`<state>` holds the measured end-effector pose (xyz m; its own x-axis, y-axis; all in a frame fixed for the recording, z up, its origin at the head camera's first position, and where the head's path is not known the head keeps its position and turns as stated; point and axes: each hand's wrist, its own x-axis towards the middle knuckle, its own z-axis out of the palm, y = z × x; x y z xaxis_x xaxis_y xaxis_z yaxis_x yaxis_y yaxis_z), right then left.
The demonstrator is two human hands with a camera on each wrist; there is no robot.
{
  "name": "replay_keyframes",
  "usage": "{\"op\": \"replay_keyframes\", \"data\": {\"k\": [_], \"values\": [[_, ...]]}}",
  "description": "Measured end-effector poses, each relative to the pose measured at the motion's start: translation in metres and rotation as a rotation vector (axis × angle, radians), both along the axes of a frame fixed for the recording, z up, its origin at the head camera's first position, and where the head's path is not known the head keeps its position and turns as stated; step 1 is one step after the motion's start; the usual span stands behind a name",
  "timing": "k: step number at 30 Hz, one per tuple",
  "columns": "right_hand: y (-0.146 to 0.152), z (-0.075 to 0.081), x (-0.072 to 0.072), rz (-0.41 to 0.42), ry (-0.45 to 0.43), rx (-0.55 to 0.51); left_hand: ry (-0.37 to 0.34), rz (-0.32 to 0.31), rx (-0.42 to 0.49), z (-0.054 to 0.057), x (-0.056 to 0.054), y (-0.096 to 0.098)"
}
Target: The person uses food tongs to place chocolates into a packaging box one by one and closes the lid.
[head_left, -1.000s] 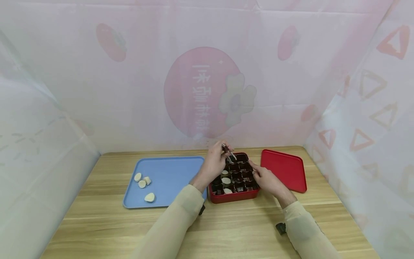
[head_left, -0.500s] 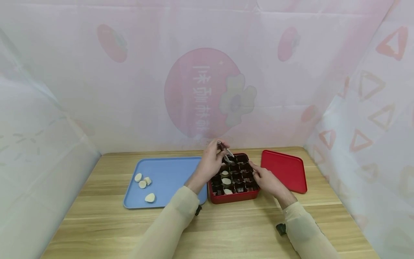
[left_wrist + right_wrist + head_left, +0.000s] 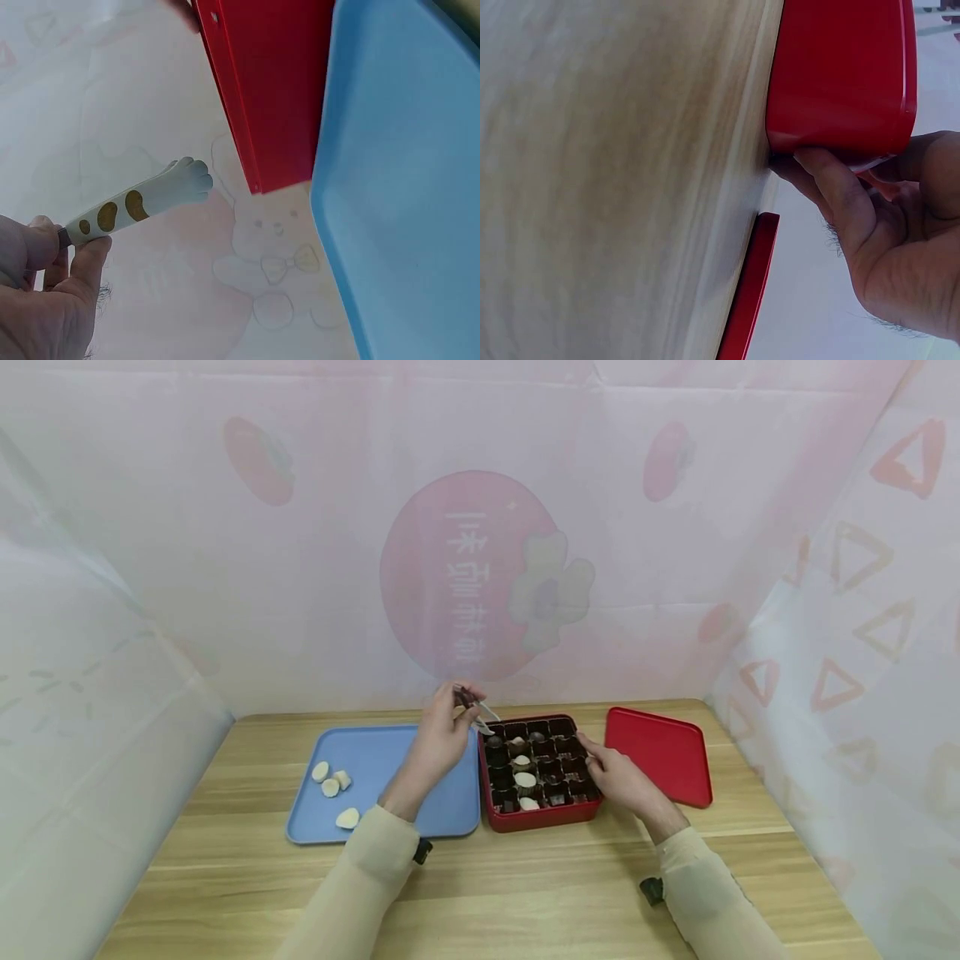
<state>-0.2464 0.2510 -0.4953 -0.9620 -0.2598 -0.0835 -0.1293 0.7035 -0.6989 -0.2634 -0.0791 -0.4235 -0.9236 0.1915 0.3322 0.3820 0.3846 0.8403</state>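
Observation:
My left hand point(image 3: 438, 731) pinches a pair of small tongs point(image 3: 142, 201), whose white paw-shaped tip with gold spots shows in the left wrist view. In the head view their tips hang at the back left corner of a red box point(image 3: 546, 819). Dark compartments divide this box; its left part holds white chocolates point(image 3: 525, 780) and dark round chocolates point(image 3: 537, 737). Nothing shows held between the tong tips. My right hand point(image 3: 622, 777) grips the box's right wall, with fingers against the side in the right wrist view.
Left of the box lies a blue tray point(image 3: 405, 739) bearing several white chocolates point(image 3: 347, 818). A red lid point(image 3: 660, 756) rests on the wooden table point(image 3: 517, 893) at the right. A printed cloth point(image 3: 330, 610) stands upright behind and along both sides.
My left hand has carried the tongs leftward from the box's back middle to its back left corner. A dark chocolate now shows uncovered in a back compartment. The right hand stays still.

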Motion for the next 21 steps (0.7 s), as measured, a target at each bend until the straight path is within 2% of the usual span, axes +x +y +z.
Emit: {"op": "replay_keyframes", "data": {"k": [13,21], "values": [[-0.001,-0.001,0.001,-0.001,0.005,-0.007,0.062,0.088,-0.037,0.000,0.010,-0.061],[-0.003,-0.001,0.000,0.003,0.005,0.000,0.063,0.160,-0.061,-0.003,0.017,-0.093]]}}
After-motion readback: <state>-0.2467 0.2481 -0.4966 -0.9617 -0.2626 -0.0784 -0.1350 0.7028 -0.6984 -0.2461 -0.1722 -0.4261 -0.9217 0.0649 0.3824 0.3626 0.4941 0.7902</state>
